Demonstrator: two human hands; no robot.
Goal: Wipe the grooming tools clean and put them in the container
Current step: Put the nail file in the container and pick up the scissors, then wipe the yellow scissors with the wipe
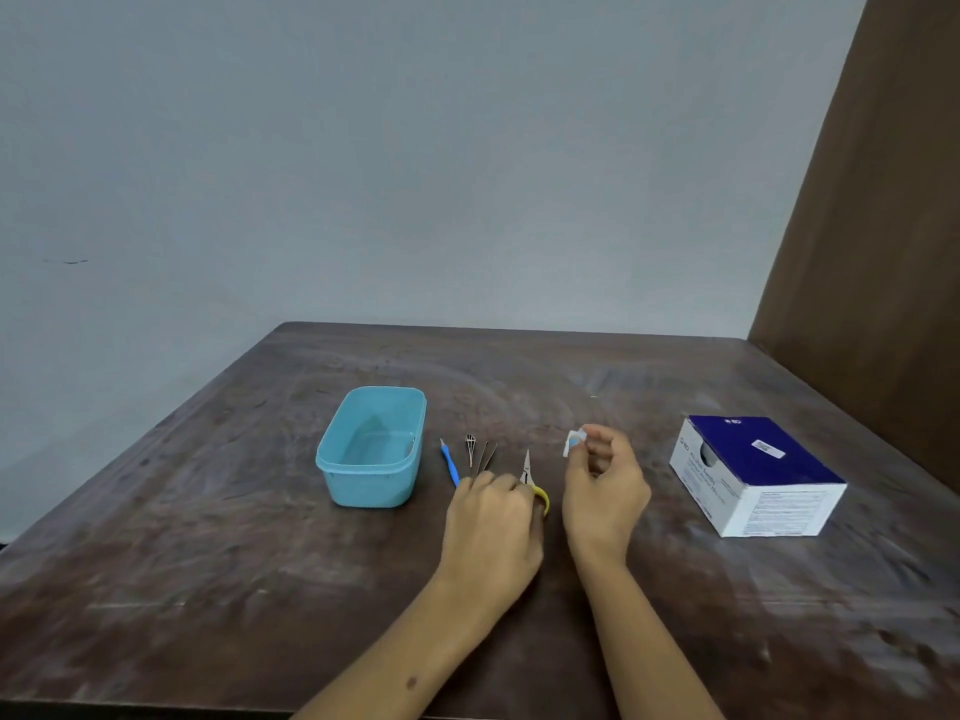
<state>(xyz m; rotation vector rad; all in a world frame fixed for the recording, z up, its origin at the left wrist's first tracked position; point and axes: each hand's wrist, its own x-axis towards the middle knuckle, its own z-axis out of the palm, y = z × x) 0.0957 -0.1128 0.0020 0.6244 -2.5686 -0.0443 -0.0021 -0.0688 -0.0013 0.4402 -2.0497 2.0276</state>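
Note:
A light blue plastic container [371, 449] stands empty on the dark wooden table [208, 537]. To its right lie a blue-handled tool [450, 464], a small metal tool [470, 448] and thin tweezers [488, 455]. My left hand [493, 527] rests over the yellow-handled small scissors [531, 480], fingers curled on the handle. My right hand [605, 491] pinches a small white wipe [571, 443] just above the table, right of the scissors.
A blue and white cardboard box [753, 472] sits at the right side of the table. A brown panel [872, 252] rises at the far right, and a grey wall stands behind the table.

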